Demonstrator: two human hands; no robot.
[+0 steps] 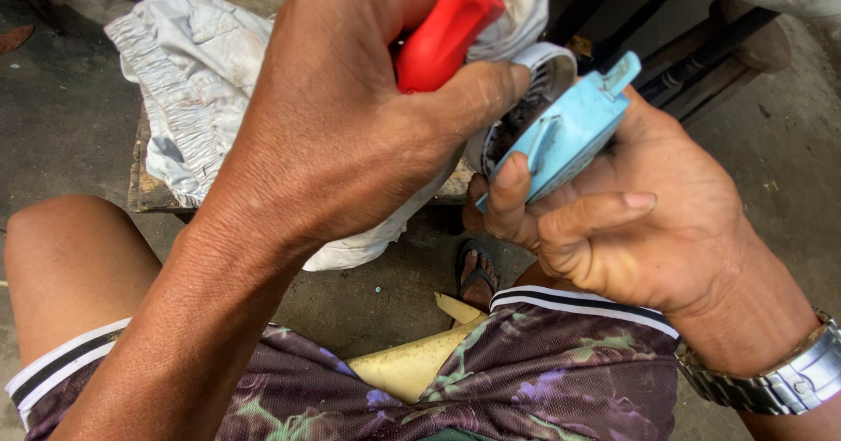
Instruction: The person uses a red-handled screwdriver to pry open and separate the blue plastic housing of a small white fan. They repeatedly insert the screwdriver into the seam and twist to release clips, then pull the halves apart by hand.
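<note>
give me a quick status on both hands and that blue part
Left hand gripping red tool handle, working end hidden. Right hand holding light blue round part tilted, grimy inside. Crumpled white cloth on the bench behind, not obstructing.

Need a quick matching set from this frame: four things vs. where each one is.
Things:
1. red plastic tool handle
2. light blue plastic casing
3. silver metal wristwatch
4. crumpled white cloth

Places:
A. on the right wrist
B. gripped in the left hand
C. lying on the low wooden board
D. held in the right hand

Pairs: 1-B, 2-D, 3-A, 4-C
</note>
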